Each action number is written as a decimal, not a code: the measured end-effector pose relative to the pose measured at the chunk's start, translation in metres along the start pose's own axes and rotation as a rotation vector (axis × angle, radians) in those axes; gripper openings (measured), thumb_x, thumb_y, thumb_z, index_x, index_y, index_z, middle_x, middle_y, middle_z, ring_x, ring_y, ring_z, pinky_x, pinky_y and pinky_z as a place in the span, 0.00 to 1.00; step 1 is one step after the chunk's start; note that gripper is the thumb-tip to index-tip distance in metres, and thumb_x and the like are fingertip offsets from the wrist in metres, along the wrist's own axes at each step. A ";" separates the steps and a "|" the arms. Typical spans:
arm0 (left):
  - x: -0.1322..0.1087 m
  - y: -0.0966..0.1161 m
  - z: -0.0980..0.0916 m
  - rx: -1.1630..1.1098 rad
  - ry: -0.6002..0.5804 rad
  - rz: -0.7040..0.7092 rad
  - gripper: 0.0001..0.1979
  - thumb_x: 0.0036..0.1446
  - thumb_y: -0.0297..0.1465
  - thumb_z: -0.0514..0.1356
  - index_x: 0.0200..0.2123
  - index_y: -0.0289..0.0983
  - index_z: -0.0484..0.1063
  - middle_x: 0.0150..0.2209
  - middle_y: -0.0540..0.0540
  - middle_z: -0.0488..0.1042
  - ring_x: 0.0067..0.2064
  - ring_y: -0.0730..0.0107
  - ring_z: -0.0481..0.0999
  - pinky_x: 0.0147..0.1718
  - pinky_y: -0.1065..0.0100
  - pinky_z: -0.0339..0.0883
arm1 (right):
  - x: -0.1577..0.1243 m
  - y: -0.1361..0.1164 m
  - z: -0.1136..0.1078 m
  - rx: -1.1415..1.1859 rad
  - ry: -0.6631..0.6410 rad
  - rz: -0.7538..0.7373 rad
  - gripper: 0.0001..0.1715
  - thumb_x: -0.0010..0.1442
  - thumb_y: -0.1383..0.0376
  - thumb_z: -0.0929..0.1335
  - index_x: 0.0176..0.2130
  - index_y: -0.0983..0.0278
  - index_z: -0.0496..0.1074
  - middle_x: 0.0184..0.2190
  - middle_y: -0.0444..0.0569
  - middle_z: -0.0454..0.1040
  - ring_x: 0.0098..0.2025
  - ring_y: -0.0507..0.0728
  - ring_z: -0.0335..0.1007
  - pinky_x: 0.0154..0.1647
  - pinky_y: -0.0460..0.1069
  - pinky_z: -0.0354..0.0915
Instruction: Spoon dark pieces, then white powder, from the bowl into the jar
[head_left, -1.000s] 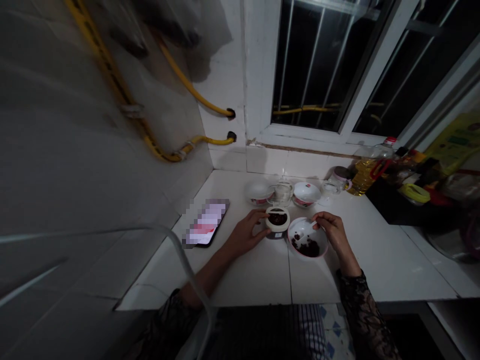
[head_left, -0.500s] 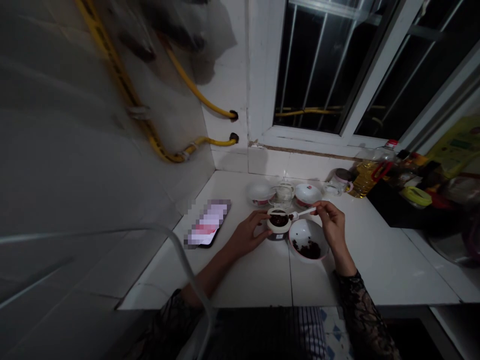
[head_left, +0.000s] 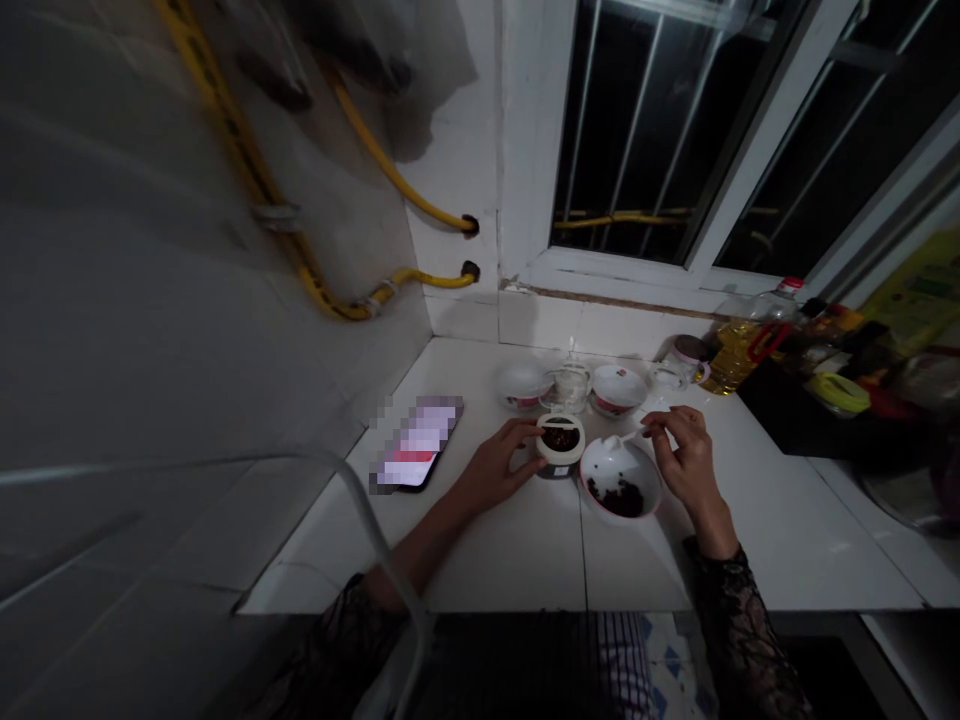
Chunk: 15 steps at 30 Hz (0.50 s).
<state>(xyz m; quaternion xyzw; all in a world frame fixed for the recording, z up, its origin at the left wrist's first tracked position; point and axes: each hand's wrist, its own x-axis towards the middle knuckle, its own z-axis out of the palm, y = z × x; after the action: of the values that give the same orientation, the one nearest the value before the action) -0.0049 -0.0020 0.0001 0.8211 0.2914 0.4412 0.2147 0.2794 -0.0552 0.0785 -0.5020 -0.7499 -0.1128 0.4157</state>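
Note:
My left hand (head_left: pixel 501 462) is wrapped round a small white jar (head_left: pixel 560 446) of dark food on the white counter (head_left: pixel 495 550). Just right of the jar stands a white bowl (head_left: pixel 621 480) with a red rim and dark pieces in its near half. My right hand (head_left: pixel 686 452) hovers at the bowl's right edge, thumb and fingers pinched on the handle of a small white spoon (head_left: pixel 626 440) whose tip rests over the bowl's far rim.
A phone (head_left: pixel 417 442) with a lit screen lies left of my left hand. Behind the jar stand two white bowls (head_left: pixel 616 388) and a glass cup (head_left: pixel 568 385). An oil bottle (head_left: pixel 739 345) and other containers crowd the right. Yellow pipes (head_left: pixel 360 300) run along the left wall.
My right hand carried the spoon from the bowl up to the jar, then drew back right; the spoon now rests over the bowl's far rim. The left hand stayed on the jar.

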 end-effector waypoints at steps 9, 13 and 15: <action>-0.001 0.001 -0.001 -0.002 -0.002 0.002 0.16 0.61 0.35 0.60 0.52 0.41 0.66 0.55 0.38 0.69 0.54 0.59 0.74 0.45 0.59 0.76 | -0.016 0.000 -0.012 -0.095 -0.395 -0.046 0.13 0.58 0.74 0.61 0.34 0.62 0.73 0.25 0.48 0.77 0.29 0.58 0.69 0.47 0.57 0.60; -0.001 0.000 0.001 -0.008 0.015 0.011 0.16 0.61 0.35 0.60 0.52 0.41 0.66 0.54 0.39 0.70 0.54 0.59 0.74 0.44 0.61 0.76 | -0.015 -0.010 -0.008 0.042 -0.422 -0.033 0.13 0.58 0.73 0.61 0.33 0.61 0.72 0.26 0.46 0.76 0.30 0.57 0.69 0.48 0.56 0.61; -0.001 0.000 0.001 -0.010 0.014 0.006 0.16 0.61 0.35 0.60 0.52 0.41 0.66 0.54 0.39 0.70 0.54 0.59 0.74 0.44 0.61 0.76 | -0.011 -0.009 -0.006 0.072 -0.387 0.007 0.13 0.59 0.72 0.60 0.34 0.61 0.72 0.25 0.47 0.76 0.32 0.58 0.70 0.47 0.56 0.61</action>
<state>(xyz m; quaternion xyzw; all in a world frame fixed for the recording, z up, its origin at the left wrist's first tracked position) -0.0048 -0.0029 -0.0010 0.8179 0.2883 0.4489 0.2155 0.2765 -0.0700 0.0760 -0.5017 -0.8176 0.0143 0.2821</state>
